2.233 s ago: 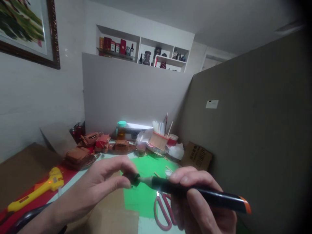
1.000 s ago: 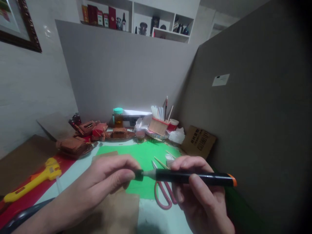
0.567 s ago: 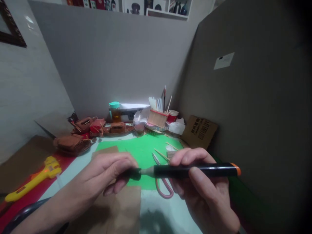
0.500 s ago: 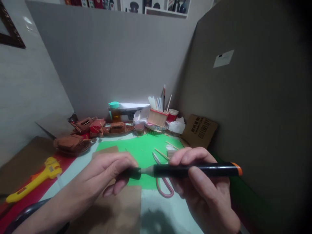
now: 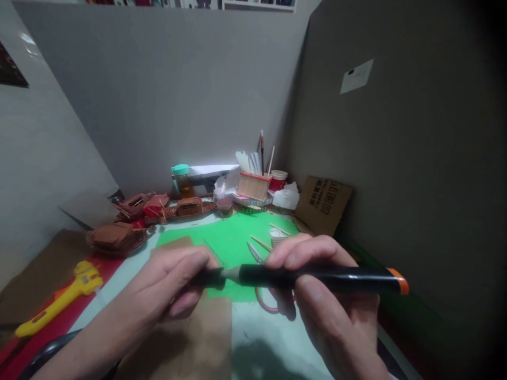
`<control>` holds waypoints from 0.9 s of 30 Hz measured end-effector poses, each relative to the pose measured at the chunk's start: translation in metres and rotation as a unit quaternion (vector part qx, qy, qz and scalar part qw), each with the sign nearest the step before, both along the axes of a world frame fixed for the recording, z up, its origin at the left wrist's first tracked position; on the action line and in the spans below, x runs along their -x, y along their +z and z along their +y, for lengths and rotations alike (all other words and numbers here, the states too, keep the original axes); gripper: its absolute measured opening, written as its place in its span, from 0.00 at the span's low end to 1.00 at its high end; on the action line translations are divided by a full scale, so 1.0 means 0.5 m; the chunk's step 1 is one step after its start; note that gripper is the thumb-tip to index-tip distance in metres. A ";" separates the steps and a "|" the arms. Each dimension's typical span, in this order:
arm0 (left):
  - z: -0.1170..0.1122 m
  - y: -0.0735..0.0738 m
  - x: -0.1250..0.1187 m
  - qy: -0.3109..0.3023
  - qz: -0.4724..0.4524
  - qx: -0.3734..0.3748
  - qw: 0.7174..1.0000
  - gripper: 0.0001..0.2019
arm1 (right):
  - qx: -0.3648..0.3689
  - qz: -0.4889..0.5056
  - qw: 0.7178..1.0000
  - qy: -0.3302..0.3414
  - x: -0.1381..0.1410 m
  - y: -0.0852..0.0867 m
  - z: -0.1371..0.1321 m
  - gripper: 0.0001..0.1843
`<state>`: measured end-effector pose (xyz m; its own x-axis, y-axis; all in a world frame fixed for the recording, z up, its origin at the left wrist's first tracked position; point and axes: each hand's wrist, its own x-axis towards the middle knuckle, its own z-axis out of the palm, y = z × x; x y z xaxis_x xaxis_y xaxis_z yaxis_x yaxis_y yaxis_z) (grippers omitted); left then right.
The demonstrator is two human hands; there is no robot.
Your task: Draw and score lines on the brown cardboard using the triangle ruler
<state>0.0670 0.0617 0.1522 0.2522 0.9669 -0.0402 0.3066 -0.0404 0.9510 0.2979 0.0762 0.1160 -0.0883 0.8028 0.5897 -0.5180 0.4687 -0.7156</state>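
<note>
My right hand (image 5: 336, 322) is closed around a black marker (image 5: 352, 278) with an orange end, held level above the table. Its grey nib end points left, into the mouth of a black cap (image 5: 216, 277). Fingers of my left hand (image 5: 166, 279) grip that cap and hide much of it. Whether the nib touches the cap inside, I cannot tell. Beneath the marker lie scissors (image 5: 254, 252), partly covered by my right hand, on a green sheet (image 5: 233, 237). Brown cardboard (image 5: 209, 338) lies below my left hand.
A yellow glue gun (image 5: 59, 306) lies at the left. Several brown model boats (image 5: 114, 237) line the back left. Behind the sheet stand a lidded jar (image 5: 183, 182), a wooden box (image 5: 254, 186) of sticks and a red cup (image 5: 278, 180). Cardboard (image 5: 322, 206) leans against the right panel.
Marker and cap have come closer together, so less of the grey nib end shows. The marker's orange end now sits slightly lower and further right. The view has shifted a little.
</note>
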 end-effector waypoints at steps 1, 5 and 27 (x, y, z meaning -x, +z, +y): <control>0.001 0.000 -0.002 -0.004 0.001 0.004 1.000 0.35 | -0.005 0.002 1.000 -0.007 0.004 -0.001 -0.003 0.03; 0.001 0.006 -0.015 -0.010 -0.002 -0.003 1.000 0.35 | -0.020 -0.005 1.000 -0.013 0.011 -0.006 -0.010 0.04; -0.002 -0.067 -0.009 -0.018 0.037 -0.075 0.996 0.39 | 0.091 0.079 0.992 -0.034 0.068 -0.050 -0.008 0.11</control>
